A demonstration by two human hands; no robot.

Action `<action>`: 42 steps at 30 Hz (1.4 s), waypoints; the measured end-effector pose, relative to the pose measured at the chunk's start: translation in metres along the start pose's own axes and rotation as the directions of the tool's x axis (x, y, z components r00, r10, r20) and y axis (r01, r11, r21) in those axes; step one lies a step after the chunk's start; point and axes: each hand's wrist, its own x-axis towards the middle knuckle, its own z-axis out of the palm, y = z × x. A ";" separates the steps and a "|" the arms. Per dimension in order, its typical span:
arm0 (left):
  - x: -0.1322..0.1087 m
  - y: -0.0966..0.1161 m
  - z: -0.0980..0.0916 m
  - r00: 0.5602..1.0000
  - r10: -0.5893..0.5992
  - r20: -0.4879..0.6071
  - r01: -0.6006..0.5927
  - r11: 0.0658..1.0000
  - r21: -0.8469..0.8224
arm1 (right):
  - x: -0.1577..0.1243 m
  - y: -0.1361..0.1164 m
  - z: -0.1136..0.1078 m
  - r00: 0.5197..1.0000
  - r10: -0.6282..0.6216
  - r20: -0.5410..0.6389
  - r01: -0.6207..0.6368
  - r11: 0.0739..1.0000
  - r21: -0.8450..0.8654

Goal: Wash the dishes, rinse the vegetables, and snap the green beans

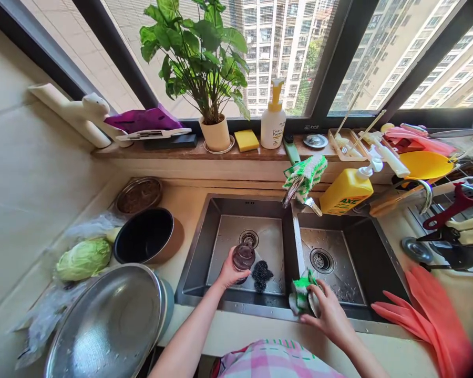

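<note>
Over the left basin (224, 231) of the double sink, my left hand (232, 272) is closed around a small dark brown round jar (243, 256). On the basin floor beside it lies a black mesh scouring pad (262, 276). My right hand (328, 311) is at the sink's front rim near the divider, its fingers closed on a green-and-white striped cloth (301, 292). A greyish round-edged item shows partly between cloth and fingers; its kind is unclear. Another striped cloth (309, 170) hangs over the faucet behind the divider.
Left of the sink stand a black-lined pot (145, 236), a large metal pan (110, 320) and a cabbage (84, 260). A yellow AXE bottle (347, 191) stands behind the right basin (339, 241). Pink rubber gloves (429, 315) lie at right. A potted plant (215, 134) is on the sill.
</note>
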 end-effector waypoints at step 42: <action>0.014 0.096 0.018 0.966 0.031 0.257 0.061 0.938 -0.341 | 0.127 -0.161 -0.076 0.769 -0.631 0.098 0.557 0.738 0.381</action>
